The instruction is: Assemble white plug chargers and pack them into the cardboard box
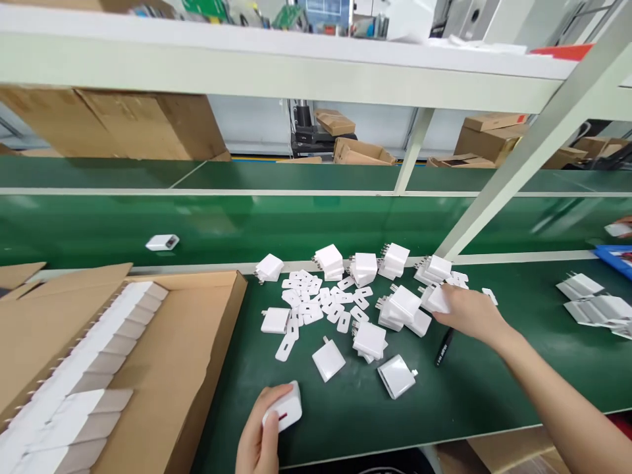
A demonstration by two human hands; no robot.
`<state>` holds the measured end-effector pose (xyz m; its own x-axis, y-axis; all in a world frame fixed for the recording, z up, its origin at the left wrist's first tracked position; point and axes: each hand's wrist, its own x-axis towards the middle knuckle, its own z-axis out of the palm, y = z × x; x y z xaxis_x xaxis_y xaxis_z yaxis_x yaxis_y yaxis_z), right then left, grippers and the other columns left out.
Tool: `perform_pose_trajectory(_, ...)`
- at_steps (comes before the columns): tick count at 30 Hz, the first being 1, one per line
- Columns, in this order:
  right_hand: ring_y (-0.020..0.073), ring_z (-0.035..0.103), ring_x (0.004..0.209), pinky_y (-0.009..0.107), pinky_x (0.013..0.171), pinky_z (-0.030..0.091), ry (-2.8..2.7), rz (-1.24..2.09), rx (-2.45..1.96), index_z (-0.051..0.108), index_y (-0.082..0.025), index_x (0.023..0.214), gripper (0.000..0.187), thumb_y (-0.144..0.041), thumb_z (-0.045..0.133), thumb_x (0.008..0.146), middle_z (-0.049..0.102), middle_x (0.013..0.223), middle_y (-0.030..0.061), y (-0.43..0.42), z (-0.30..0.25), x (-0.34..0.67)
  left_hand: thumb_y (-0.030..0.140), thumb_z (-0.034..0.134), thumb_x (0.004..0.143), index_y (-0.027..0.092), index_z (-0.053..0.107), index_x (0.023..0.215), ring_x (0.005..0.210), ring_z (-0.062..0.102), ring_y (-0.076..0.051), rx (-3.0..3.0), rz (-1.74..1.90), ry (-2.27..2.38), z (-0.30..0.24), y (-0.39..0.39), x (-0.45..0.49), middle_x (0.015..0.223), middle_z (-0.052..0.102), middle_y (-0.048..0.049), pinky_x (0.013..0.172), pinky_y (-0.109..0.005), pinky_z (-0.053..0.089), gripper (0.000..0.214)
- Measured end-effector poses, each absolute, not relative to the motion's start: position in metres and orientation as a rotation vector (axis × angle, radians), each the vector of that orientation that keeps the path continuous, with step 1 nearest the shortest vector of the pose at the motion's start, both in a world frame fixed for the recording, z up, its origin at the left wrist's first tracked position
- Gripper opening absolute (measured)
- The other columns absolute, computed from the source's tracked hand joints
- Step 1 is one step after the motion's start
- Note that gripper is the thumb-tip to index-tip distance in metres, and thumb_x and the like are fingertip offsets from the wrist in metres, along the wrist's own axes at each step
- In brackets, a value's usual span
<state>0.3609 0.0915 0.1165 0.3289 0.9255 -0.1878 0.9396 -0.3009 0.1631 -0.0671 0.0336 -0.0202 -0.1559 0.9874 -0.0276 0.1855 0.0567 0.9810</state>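
My left hand, near the front edge, is closed on a white charger that shows a dark red strip on its face. My right hand reaches to the right-hand group, its fingers closed on another white plug charger; part of it is hidden under the fingers. Between my hands lie several loose chargers, one with its prongs pointing away, plus a small stack. Many small white slotted plates are scattered behind them. Below my right hand is a black marker pen.
An open cardboard box on the left holds rows of white chargers. One charger lies on the green ledge. More chargers and a blue tray are at right, near another person's hand. A slanted white post rises behind.
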Motion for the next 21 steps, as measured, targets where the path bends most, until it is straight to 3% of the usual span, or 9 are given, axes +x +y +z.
perform_pose_trajectory(3,0.0391,0.077,0.097,0.038,0.069,0.051,1.692,-0.06,2.407,0.066,-0.014,0.115,0.031,-0.027,0.071,0.088,0.078,0.106,0.0186,0.088,0.102,0.359,0.085,0.056,0.095,0.02,0.082,0.105,0.09,0.068,-0.025,1.171,1.143,1.42,-0.016,0.039,-0.065,0.112,0.077,-0.0103,0.07,-0.031,0.054,0.07)
perform_pose_trajectory(6,0.0423,0.073,0.115,0.046,0.085,0.056,1.771,0.099,2.459,0.06,-0.01,0.136,0.051,-0.027,0.068,0.089,0.073,0.128,0.0238,0.065,0.107,0.357,0.085,0.057,0.094,0.017,0.08,0.106,0.061,0.054,-0.016,1.046,1.145,1.215,-0.014,0.039,-0.056,0.092,0.073,-0.0074,0.057,-0.027,0.044,0.073)
perform_pose_trajectory(8,0.0425,0.071,0.118,0.049,0.089,0.056,1.964,0.356,2.538,0.06,-0.011,0.136,0.046,-0.033,0.063,0.096,0.07,0.135,0.0241,0.04,0.113,0.343,0.085,0.054,0.096,0.016,0.079,0.11,0.06,0.052,-0.016,1.032,1.132,1.133,-0.01,0.035,-0.046,0.089,0.072,-0.0073,0.058,-0.028,0.044,0.075)
perform_pose_trajectory(10,0.0331,0.074,0.1,0.042,0.077,0.058,2.323,0.53,2.639,0.063,-0.02,0.125,0.033,-0.045,0.058,0.104,0.074,0.12,0.0151,0.015,0.115,0.315,0.083,0.049,0.1,0.016,0.077,0.114,0.068,0.057,-0.018,1.102,1.085,1.13,-0.004,0.03,-0.034,0.097,0.072,-0.0093,0.063,-0.029,0.048,0.074)
perform_pose_trajectory(13,0.0191,0.069,0.07,0.029,0.057,0.052,2.815,0.057,2.627,0.061,-0.025,0.12,0.027,-0.049,0.06,0.107,0.071,0.089,0.0024,-0.012,0.108,0.256,0.071,0.043,0.109,0.018,0.075,0.119,0.091,0.065,-0.023,1.255,1.053,1.099,0.007,0.022,-0.02,0.111,0.072,-0.0121,0.081,-0.032,0.054,0.063)
perform_pose_trajectory(16,0.0168,0.068,0.07,0.028,0.06,0.054,3.025,-0.702,2.398,0.057,-0.025,0.133,0.034,-0.051,0.049,0.112,0.071,0.091,0.001,-0.021,0.092,0.201,0.053,0.04,0.116,0.021,0.074,0.127,0.111,0.064,-0.025,1.446,1.124,0.97,0.016,0.016,-0.013,0.122,0.069,-0.0127,0.099,-0.036,0.053,0.048)
perform_pose_trajectory(19,0.0186,0.069,0.078,0.03,0.067,0.055,3.071,-1.15,2.337,0.059,-0.022,0.131,0.043,-0.058,0.044,0.112,0.072,0.097,0.004,-0.017,0.077,0.168,0.041,0.04,0.117,0.025,0.072,0.135,0.101,0.061,-0.022,1.656,1.182,0.82,0.023,0.014,-0.013,0.115,0.063,-0.0099,0.088,-0.032,0.052,0.04)
perform_pose_trajectory(21,0.019,0.069,0.086,0.031,0.075,0.057,3.071,-1.274,2.413,0.063,-0.023,0.126,0.037,-0.055,0.052,0.111,0.072,0.106,0.0059,-0.014,0.07,0.158,0.037,0.042,0.117,0.028,0.071,0.138,0.093,0.058,-0.019,1.737,1.24,0.728,0.027,0.014,-0.016,0.108,0.059,-0.007,0.08,-0.028,0.05,0.037)
